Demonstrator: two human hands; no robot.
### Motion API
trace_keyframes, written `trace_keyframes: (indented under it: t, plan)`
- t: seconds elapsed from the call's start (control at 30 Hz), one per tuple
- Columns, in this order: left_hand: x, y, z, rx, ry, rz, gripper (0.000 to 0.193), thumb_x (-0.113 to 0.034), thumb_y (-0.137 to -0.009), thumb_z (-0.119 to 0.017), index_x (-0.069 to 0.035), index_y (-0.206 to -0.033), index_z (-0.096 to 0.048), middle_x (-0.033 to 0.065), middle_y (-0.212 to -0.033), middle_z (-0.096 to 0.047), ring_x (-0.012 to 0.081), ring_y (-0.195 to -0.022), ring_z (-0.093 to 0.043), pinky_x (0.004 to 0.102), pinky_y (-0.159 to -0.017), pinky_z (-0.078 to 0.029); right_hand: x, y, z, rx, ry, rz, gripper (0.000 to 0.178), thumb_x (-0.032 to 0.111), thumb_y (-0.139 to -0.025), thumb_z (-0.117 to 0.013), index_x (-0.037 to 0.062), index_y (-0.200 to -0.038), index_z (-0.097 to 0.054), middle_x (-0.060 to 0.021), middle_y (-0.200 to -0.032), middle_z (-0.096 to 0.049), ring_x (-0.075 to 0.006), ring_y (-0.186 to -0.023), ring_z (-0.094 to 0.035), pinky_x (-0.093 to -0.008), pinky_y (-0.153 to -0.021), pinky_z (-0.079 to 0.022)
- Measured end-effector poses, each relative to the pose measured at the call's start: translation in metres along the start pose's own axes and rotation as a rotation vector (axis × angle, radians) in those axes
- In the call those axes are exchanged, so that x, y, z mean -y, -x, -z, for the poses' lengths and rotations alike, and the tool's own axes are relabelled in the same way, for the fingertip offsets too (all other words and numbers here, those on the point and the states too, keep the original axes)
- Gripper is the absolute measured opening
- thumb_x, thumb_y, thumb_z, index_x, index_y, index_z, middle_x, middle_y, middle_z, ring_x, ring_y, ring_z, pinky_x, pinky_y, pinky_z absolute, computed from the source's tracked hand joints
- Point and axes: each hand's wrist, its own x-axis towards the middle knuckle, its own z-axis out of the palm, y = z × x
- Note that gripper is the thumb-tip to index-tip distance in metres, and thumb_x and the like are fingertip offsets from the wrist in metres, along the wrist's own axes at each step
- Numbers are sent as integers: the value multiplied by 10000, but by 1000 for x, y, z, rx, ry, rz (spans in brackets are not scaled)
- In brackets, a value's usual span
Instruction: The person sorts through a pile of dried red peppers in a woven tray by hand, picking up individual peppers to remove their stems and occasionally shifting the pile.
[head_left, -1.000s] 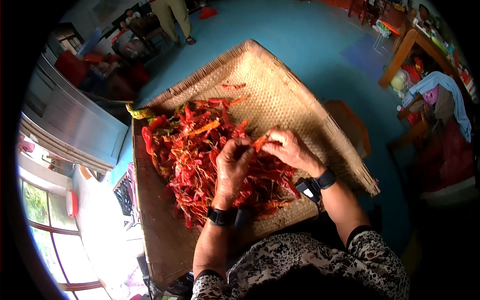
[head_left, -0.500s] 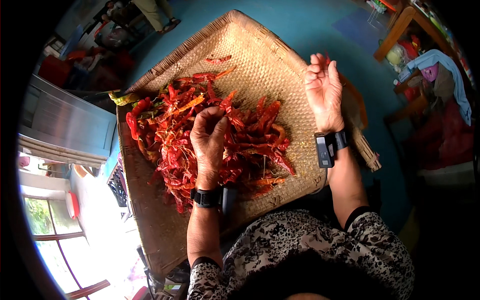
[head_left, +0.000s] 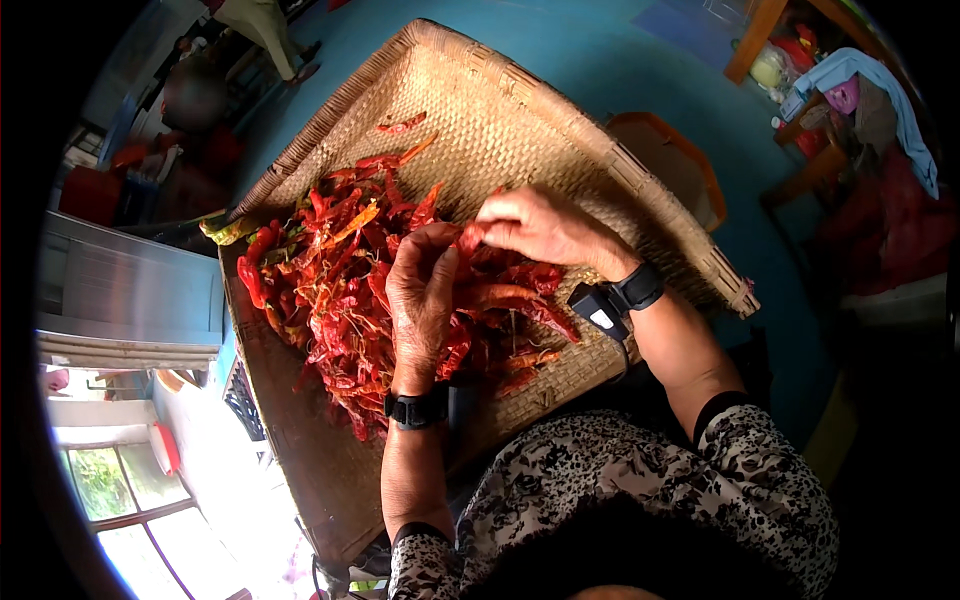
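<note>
A large heap of dried red chilies [head_left: 340, 290] lies in a broad woven bamboo tray [head_left: 470, 110]. Above the heap, my left hand [head_left: 420, 290] pinches a red chili [head_left: 470, 238] between thumb and fingers. From the right, my right hand [head_left: 545, 230] reaches over and closes its thumb and fingertips on the same chili, so the two hands almost meet. Its stem end is hidden by the fingers. A few chilies, some of them orange, lie loose near the heap's edges, and one red chili [head_left: 402, 124] rests apart toward the far side.
Beyond the tray's right rim, an orange-edged round thing [head_left: 708, 165] sits on the blue floor [head_left: 600, 60]. A wooden rack with a light blue cloth [head_left: 880, 85] stands at the far right. At left are a grey panel [head_left: 130, 285] and a bright window. Another person's legs [head_left: 262, 35] show at top left.
My right hand has come left from above the tray's right rim to meet my left hand at the chili. My left hand keeps its pinch. The whole view has shifted slightly.
</note>
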Motion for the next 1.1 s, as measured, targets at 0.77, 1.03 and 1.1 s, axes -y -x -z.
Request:
trace_keyframes:
  t: [0.77, 1.03, 1.1]
  plan:
    - [28, -77, -29, 240, -808, -156, 184, -106, -772, -618, -16, -933, -621, 152, -836, -674, 257, -723, -667, 355, -650, -532, -17, 5, 32, -637, -840, -218, 195, 249, -898, -614, 71, -979, -620, 3, -769, -608, -27, -558, -475, -158, -463, -382]
    - [-19, -40, -22, 131, 71, 65, 64, -43, -904, -567, -39, -959, -598, 16, -764, -612, 64, -561, -514, 200, -467, -418, -1, 1, 4, -204, -143, -86, 330, 285, -841, -663, -14, -972, -616, -146, -823, -656, -212, -742, -631, -340, -667, -496]
    - [-7, -34, -16, 108, 94, 43, 77, -39, -899, -578, -40, -975, -591, 10, -760, -605, 57, -539, -500, 190, -437, -403, 6, 0, 3, -155, -127, -107, 283, 255, -826, -678, -11, -861, -590, -103, -716, -612, -177, -636, -572, -340, -578, -448]
